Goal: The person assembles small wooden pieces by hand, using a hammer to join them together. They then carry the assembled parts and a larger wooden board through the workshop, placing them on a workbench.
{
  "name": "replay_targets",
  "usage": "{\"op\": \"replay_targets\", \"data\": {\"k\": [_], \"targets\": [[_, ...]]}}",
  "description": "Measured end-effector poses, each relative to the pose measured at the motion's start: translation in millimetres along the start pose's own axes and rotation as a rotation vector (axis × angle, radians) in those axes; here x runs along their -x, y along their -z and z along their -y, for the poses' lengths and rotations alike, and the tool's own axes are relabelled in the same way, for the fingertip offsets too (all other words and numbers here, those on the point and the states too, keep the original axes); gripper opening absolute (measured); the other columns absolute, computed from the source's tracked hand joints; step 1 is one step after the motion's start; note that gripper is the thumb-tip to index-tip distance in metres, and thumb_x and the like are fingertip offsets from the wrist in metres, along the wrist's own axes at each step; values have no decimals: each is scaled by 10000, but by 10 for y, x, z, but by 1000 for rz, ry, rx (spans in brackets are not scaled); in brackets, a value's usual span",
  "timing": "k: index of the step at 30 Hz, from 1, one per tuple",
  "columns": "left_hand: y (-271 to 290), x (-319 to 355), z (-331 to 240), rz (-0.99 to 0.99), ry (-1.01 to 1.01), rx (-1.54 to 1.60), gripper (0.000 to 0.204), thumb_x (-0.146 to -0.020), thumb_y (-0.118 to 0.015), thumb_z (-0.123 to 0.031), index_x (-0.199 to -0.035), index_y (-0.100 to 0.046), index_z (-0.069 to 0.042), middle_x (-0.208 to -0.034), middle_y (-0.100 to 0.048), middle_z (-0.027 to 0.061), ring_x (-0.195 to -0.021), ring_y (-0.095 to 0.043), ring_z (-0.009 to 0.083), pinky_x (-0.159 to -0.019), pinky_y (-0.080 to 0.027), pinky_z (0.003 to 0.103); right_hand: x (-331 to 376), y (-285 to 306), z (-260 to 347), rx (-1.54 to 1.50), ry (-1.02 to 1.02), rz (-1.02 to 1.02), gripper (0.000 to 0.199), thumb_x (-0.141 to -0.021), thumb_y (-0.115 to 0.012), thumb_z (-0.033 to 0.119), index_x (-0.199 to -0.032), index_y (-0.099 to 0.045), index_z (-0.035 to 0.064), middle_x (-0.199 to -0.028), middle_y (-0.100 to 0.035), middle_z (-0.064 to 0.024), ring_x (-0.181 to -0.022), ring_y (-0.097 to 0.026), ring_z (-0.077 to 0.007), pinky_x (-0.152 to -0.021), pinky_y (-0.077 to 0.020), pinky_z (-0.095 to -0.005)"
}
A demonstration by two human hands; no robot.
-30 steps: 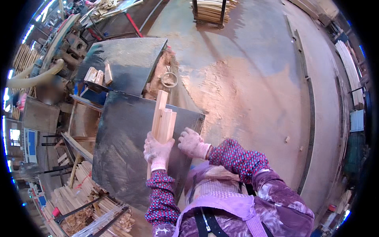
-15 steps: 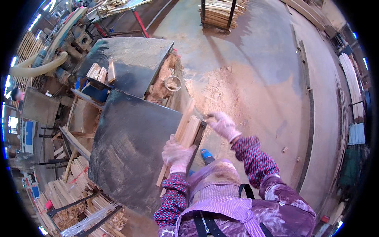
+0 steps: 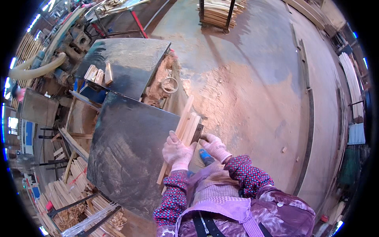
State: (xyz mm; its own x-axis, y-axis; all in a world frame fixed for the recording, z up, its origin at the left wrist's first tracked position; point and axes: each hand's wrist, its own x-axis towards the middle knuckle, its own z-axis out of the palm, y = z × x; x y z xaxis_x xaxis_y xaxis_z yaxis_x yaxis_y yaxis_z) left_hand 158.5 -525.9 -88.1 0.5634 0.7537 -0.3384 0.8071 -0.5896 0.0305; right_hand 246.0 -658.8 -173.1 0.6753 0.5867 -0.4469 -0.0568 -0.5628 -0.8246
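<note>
Several pale wooden strips [image 3: 188,125] lie side by side along the right edge of a dark tabletop [image 3: 130,150], their far ends sticking out past its corner. My left hand [image 3: 177,152], in a pinkish work glove, is wrapped over the strips and grips them. One strip's near end shows beside my left wrist. My right hand [image 3: 215,147], gloved alike, is close against the table's edge, just right of the strips. Its fingers are curled, and what they hold, if anything, is hidden. A dark metal piece [image 3: 196,134] with holes sits between the strips and my right hand.
Beyond is a second dusty tabletop [image 3: 134,51] with short wood blocks [image 3: 108,73] on it. A round ring-shaped container [image 3: 169,85] sits in sawdust beside it. Strips fill a rack [image 3: 75,197] at lower left. Sawdust [image 3: 221,94] covers the floor on the right.
My right hand has come nearer and left, from beside the strips' far ends to the table's edge. The thin grey blade-like thing by it no longer shows clearly. My left hand keeps its grip.
</note>
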Motion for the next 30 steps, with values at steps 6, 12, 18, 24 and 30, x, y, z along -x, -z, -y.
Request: {"op": "replay_targets", "data": {"k": [6, 12, 18, 24, 30], "targets": [[-101, 108, 110, -139, -106, -12, 1119, -731, -684, -664, -1475, -289, 73, -1472, -386, 259, -1387, -348, 373, -1151, -245, 470, -610, 259, 4, -262, 73, -215, 438, -931, -574, 373, -1197, -637, 30, -1099, -682, -185, -1029, -647, -279, -885, -490, -362], [-58, 379, 315, -128, -68, 23, 1122, -718, -683, -673, -1465, -316, 79, -1508, -327, 278, -1425, -269, 407, -1170, -198, 498, -1187, 382, 458, -536, -132, 74, 509, -911, -614, 508, -1144, -638, 56, -953, -614, -20, -813, -566, -127, -757, -468, -303], [-96, 597, 490, -39, 41, -33, 1154, -720, -662, -705, -1487, -281, 69, -1543, -277, 274, -1446, -221, 406, -1198, -122, 495, -1361, 275, 619, -606, -119, 184, 388, -895, -678, 434, -984, -682, 56, -834, -630, -6, -698, -565, -99, -665, -476, -270], [-141, 665, 564, 78, 111, -96, 1177, -761, -565, -763, -1518, -199, 60, -1584, -205, 250, -1486, -136, 375, -1212, -62, 476, -1317, 169, 745, -583, -91, 128, 287, -870, -692, 305, -909, -705, 21, -801, -649, -29, -698, -584, -111, -652, -487, -272], [-172, 675, 577, 93, 119, -89, 1179, -772, -553, -759, -1528, -157, 53, -1600, -170, 233, -1497, -103, 363, -1214, -52, 468, -1375, 155, 655, -585, -66, 72, 277, -848, -702, 274, -885, -708, 0, -803, -662, -52, -722, -604, -141, -680, -497, -303]]}}
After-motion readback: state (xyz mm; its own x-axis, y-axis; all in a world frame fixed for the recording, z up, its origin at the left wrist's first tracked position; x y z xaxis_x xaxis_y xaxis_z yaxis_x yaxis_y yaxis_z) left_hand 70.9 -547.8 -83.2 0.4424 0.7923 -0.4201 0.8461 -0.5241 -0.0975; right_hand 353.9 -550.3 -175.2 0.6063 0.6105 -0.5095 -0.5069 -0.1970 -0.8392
